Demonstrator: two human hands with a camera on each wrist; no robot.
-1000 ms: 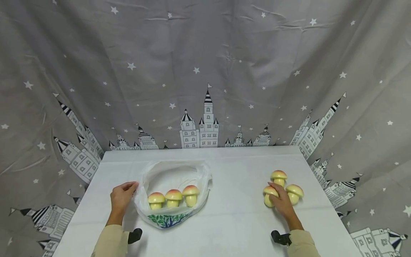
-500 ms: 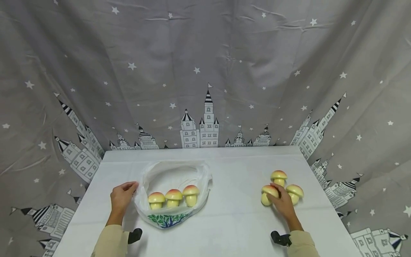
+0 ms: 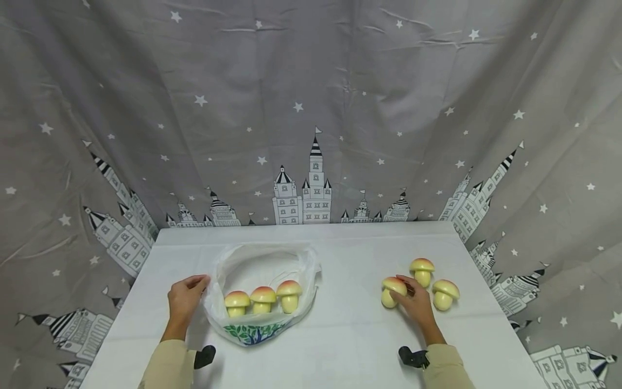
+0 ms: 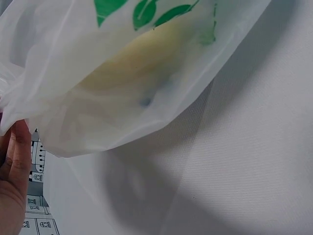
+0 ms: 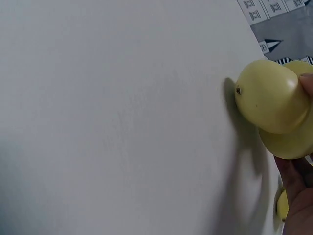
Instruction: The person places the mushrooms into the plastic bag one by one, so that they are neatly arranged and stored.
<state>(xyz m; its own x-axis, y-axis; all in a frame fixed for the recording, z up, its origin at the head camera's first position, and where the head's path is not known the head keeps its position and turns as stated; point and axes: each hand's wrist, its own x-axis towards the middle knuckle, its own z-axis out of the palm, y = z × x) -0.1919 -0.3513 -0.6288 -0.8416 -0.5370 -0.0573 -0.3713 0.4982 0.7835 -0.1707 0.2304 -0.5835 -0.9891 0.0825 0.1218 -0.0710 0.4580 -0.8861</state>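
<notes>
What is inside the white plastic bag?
Three yellow mushrooms with reddish cap tops sit in a row near the front of the bag. Its front wall covers the lowest part of the inside, so anything lying there cannot be made out.

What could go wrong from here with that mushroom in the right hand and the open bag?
The mushroom might slip, since the right hand pinches its smooth, rounded cap.

The bag looks thin and soft; the left hand holds only its left edge, so the far right side could sag inward.

The three mushrooms inside stand in a row at the bag's near side, so a tug might tip them.
</notes>
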